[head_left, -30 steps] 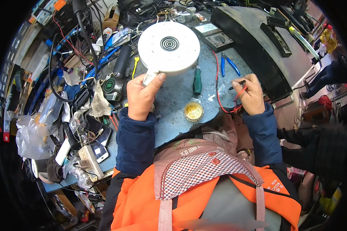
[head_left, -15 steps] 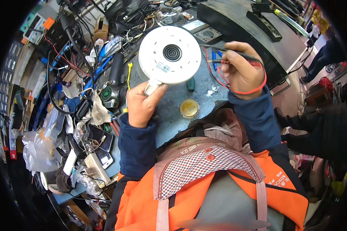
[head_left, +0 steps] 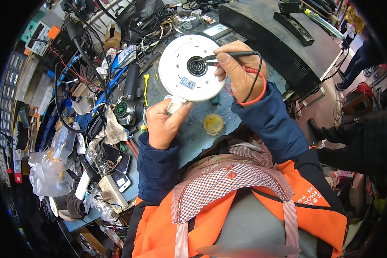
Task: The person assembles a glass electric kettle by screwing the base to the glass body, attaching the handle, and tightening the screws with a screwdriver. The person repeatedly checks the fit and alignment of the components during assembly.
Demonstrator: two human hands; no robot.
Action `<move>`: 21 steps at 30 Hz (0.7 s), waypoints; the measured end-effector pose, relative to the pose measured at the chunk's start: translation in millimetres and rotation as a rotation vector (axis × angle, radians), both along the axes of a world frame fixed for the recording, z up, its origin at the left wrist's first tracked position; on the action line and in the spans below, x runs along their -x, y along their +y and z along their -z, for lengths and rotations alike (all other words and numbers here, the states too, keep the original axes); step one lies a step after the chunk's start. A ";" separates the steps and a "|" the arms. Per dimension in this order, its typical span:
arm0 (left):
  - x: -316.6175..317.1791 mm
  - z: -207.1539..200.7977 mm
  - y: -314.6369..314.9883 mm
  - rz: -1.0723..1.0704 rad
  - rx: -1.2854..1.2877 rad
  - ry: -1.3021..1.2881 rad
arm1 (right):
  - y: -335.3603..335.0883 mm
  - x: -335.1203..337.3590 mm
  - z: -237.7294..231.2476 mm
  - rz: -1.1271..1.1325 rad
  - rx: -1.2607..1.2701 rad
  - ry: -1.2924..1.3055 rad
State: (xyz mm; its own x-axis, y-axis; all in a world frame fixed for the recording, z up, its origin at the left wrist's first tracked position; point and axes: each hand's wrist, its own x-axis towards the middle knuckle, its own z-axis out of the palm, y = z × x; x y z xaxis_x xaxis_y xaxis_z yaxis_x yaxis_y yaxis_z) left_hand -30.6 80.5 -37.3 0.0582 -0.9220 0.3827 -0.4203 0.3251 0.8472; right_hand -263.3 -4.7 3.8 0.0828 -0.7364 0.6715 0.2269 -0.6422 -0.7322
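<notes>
My left hand (head_left: 162,124) is closed on the narrow tab of a round white kettle base (head_left: 170,71), holding it up over the bench. Its underside or top face shows a black ring-shaped connector (head_left: 194,69) at the centre and a small label. Pinched in my right hand (head_left: 244,79) are two multimeter probes, a black probe (head_left: 238,54) and a red probe (head_left: 250,70). Their tips are at the connector rings; whether both touch metal is too small to tell. A red lead loops past my right wrist.
On the blue bench (head_left: 191,142) sit a round tin of yellowish paste (head_left: 213,124) and a green handle (head_left: 215,100) partly behind the base. A multimeter (head_left: 232,38) lies beyond, beside a large black case (head_left: 271,43). Cluttered tools, cables and a plastic bag (head_left: 49,172) fill the left.
My right hand has moved left, bringing the probe tips from beside the kettle base onto its central connector. The base has shifted slightly right and down in my left hand.
</notes>
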 end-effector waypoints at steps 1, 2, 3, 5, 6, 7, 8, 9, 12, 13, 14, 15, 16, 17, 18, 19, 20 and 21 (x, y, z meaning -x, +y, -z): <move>-1.1 0.3 -0.3 -0.004 -0.003 -0.026 | -0.3 -3.3 3.7 -0.027 -0.048 -0.046; -1.3 0.5 -0.6 -0.007 -0.007 -0.052 | 0.2 -6.4 6.0 -0.054 -0.097 -0.092; -1.5 -0.1 -0.2 -0.007 -0.009 -0.057 | 0.1 -9.6 7.4 -0.086 -0.143 -0.137; -0.7 -2.3 1.2 -0.005 -0.013 -0.065 | 2.0 -12.6 9.1 -0.077 -0.189 -0.193; -0.1 -2.8 1.3 -0.003 -0.011 -0.057 | 3.1 -13.7 9.6 -0.074 -0.191 -0.220; 0.6 -3.1 1.3 -0.001 -0.010 -0.049 | 3.3 -14.3 10.2 -0.070 -0.193 -0.247; 1.0 -3.2 1.3 0.002 -0.009 -0.041 | 1.6 -14.5 11.1 -0.062 -0.197 -0.219; 0.4 -2.8 1.2 0.003 -0.013 -0.044 | 1.4 -15.0 11.9 -0.054 -0.192 -0.211; -1.1 -1.4 0.9 0.006 -0.019 -0.051 | 0.7 -15.9 13.5 -0.035 -0.180 -0.188; -0.7 -1.6 0.9 0.005 -0.015 -0.051 | 0.1 -15.6 13.9 -0.032 -0.177 -0.182; -0.3 -1.7 1.0 0.005 -0.012 -0.051 | -0.2 -15.2 14.3 -0.029 -0.174 -0.175; -0.4 -1.1 0.8 0.008 -0.014 -0.050 | -0.3 -14.6 14.6 -0.027 -0.175 -0.164; -0.6 -0.2 0.5 0.011 -0.017 -0.049 | -0.4 -13.7 14.9 -0.024 -0.176 -0.152; -0.7 0.3 0.3 0.014 -0.019 -0.047 | -0.4 -13.0 15.1 -0.022 -0.177 -0.140; -0.5 -0.3 0.4 0.010 -0.018 -0.050 | -0.2 -13.0 15.1 -0.024 -0.183 -0.140; -0.2 -1.3 1.0 0.006 -0.016 -0.053 | 0.9 -13.1 14.8 -0.027 -0.188 -0.140; 0.1 -1.9 1.7 0.003 -0.014 -0.055 | 2.2 -13.3 14.7 -0.029 -0.193 -0.139; 0.5 -2.1 0.0 0.001 -0.019 -0.072 | 1.6 -11.9 14.2 -0.029 -0.187 -0.133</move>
